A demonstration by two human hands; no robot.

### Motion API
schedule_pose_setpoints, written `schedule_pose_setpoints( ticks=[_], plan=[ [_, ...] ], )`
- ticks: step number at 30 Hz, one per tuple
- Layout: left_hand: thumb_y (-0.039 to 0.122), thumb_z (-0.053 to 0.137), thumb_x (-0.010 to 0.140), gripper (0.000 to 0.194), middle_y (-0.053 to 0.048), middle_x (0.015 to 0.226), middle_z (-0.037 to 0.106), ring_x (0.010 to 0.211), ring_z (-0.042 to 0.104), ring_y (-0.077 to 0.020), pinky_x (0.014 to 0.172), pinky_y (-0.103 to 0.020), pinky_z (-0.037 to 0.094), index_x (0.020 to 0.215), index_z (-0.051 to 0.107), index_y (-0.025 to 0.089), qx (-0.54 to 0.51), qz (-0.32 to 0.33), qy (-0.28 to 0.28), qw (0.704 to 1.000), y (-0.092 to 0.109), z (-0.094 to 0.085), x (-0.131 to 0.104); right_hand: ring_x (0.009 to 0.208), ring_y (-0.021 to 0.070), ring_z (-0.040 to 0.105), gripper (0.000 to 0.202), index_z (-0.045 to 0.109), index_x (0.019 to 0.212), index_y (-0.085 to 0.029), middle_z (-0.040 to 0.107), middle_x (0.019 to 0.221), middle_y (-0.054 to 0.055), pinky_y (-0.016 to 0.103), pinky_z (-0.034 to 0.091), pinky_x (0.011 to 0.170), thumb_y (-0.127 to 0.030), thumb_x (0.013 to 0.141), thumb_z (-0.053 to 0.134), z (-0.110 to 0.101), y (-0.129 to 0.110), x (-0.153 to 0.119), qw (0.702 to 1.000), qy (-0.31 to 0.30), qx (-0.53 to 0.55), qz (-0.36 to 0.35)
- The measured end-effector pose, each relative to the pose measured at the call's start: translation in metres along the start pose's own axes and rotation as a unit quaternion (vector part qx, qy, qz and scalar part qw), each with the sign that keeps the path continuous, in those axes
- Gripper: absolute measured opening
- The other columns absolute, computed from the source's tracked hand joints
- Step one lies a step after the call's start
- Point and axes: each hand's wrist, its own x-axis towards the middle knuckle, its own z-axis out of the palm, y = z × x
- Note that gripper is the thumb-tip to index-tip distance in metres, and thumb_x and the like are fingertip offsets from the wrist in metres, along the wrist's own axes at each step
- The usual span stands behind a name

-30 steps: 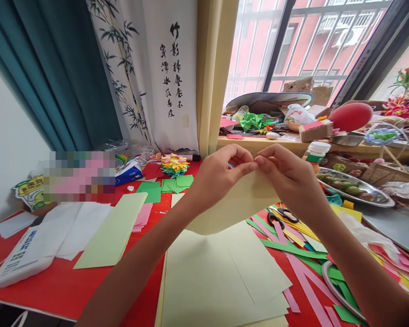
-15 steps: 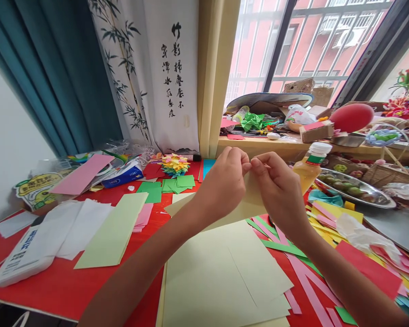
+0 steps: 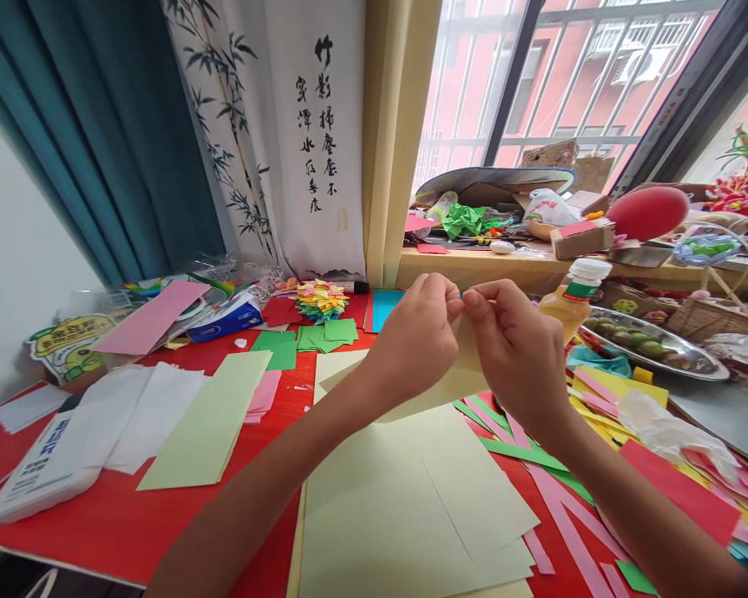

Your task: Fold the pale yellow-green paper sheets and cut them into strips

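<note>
both hands (image 3: 465, 345) pinching cream paper (image 3: 440, 386)

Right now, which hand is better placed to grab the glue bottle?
Right. The right hand pinches the pale sheet close beside the bottle; the left hand pinches the same edge on the far side, so it would have to cross over.

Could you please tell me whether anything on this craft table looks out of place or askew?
Mostly clutter: pink and green paper strips lie scattered and crisscrossed by the right hand, and the cream sheets are stacked askew. Both hands, left hand included, pinch a cream sheet; nothing looks spilled or damaged.
</note>
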Motion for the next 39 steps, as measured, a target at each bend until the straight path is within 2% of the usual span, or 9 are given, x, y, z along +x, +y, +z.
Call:
schedule_pose_setpoints(
  ticks=[4,11,17,21,24,30,34,39],
  plan=[
    [0.015,0.031,0.085,0.017,-0.001,0.075,0.042,0.065,0.039,-0.0117,0.057,-0.025,0.035,0.069,0.03,0.02,0.003,0.011,-0.005,1.0,0.0,0.003,0.0,0.043,0.0089,0.036,0.021,0.05,0.073,-0.02,0.044,0.049,-0.004,0.022,0.026,0.041,-0.033,0.086,0.04,-0.005,0.003,0.005,0.999,0.036,-0.017,-0.003],
    [0.006,0.03,0.079,0.018,-0.001,0.075,0.04,0.067,0.038,-0.0123,0.058,-0.025,0.034,0.069,0.027,0.02,0.009,0.027,-0.011,1.0,-0.002,0.006,0.0,0.043,0.0067,0.037,0.022,0.052,0.073,-0.017,0.046,0.049,-0.004,0.02,0.027,0.043,-0.032,0.086,0.042,-0.012,0.007,0.01,0.998,0.05,-0.045,-0.021],
    [0.003,0.031,0.075,0.02,-0.002,0.076,0.04,0.067,0.038,-0.0132,0.061,-0.027,0.036,0.07,0.025,0.021,0.05,0.061,-0.018,0.997,-0.005,0.011,0.0,0.048,0.0084,0.042,0.024,0.058,0.075,-0.016,0.05,0.054,-0.002,0.022,0.029,0.048,-0.034,0.084,0.044,-0.026,0.026,0.024,0.985,0.145,-0.088,0.004],
    [0.002,0.031,0.074,0.019,-0.003,0.078,0.042,0.067,0.039,-0.0137,0.062,-0.027,0.035,0.071,0.026,0.02,0.118,0.093,-0.014,0.989,-0.006,0.014,0.0,0.052,0.0104,0.045,0.028,0.061,0.079,-0.014,0.054,0.059,0.002,0.024,0.032,0.052,-0.034,0.084,0.042,-0.038,0.037,0.031,0.977,0.181,-0.112,0.006],
    [0.003,0.029,0.076,0.017,-0.004,0.078,0.045,0.066,0.038,-0.0147,0.06,-0.028,0.033,0.073,0.031,0.019,0.201,0.122,0.005,0.972,-0.008,0.017,-0.001,0.053,0.0108,0.045,0.029,0.063,0.081,-0.013,0.054,0.059,0.003,0.026,0.033,0.054,-0.033,0.084,0.042,-0.046,0.042,0.034,0.97,0.204,-0.128,0.007],
    [0.003,0.023,0.079,0.021,-0.008,0.075,0.046,0.067,0.038,-0.0177,0.059,-0.031,0.028,0.075,0.04,0.015,0.346,0.18,0.048,0.919,-0.018,0.022,0.001,0.051,0.0114,0.042,0.026,0.064,0.082,-0.012,0.052,0.057,0.004,0.029,0.032,0.054,-0.03,0.083,0.045,-0.053,0.046,0.038,0.966,0.216,-0.144,0.016],
    [0.005,0.019,0.082,0.027,-0.009,0.075,0.047,0.067,0.04,-0.019,0.06,-0.033,0.025,0.076,0.043,0.015,0.385,0.226,0.059,0.893,-0.028,0.021,0.004,0.053,0.0116,0.043,0.026,0.064,0.08,-0.012,0.052,0.057,0.004,0.028,0.032,0.054,-0.03,0.083,0.045,-0.054,0.05,0.039,0.96,0.232,-0.153,0.016],
    [0.009,0.016,0.086,0.031,-0.01,0.074,0.05,0.068,0.041,-0.0197,0.061,-0.033,0.025,0.077,0.045,0.015,0.384,0.269,0.079,0.88,-0.04,0.02,0.005,0.055,0.0118,0.045,0.026,0.065,0.083,-0.012,0.054,0.06,0.005,0.028,0.032,0.054,-0.029,0.083,0.045,-0.055,0.049,0.039,0.963,0.223,-0.15,0.025]
  ],
)
